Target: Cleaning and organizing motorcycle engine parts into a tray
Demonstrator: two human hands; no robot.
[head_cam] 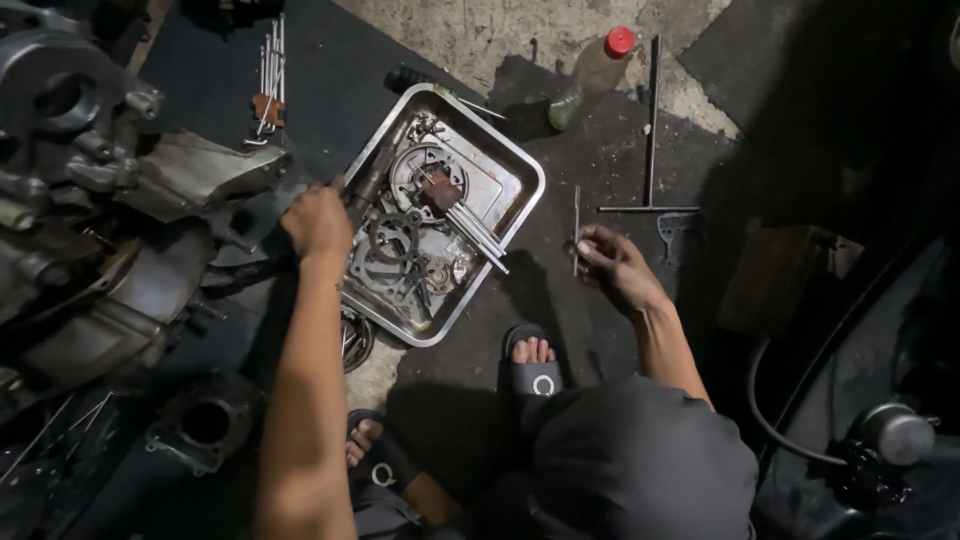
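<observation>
Item: dark-clad knee [640,460], nearest the lens, lower centre-right; the person squats, both feet in black slide sandals [533,365] on the floor.

Item: left hand [318,222], arm reaching up from the bottom edge. Grip closed around a thin dark tool [338,183], only its tip showing above the knuckles, at the left rim of the tray, just beside the engine casing.

Item: right hand [612,262], to the right of the tray, over the dark floor mat. Fingertips pinched together on a slim metal rod [576,228], held roughly upright; rod stands apart from the tray.

Item: metal tray [528,175], rectangular, set at an angle on the floor between the two hands. Contents: gaskets [395,240], round plates, a gear and a bundle of long bolts [478,232], all oily.

Item: engine casing [90,190], grey, greasy, filling the left side.

Item: cylinder block [205,425], lower left, bore facing up.

Item: set of long keys [268,75] in a holder, top left on the mat.

Item: plastic bottle [592,78], red cap, lying tilted above the tray on bare concrete.

Item: T-handle wrench [651,130], lying flat, right of the bottle.

Item: black hose [775,425] and a small metal cylinder [897,432], lower right.
</observation>
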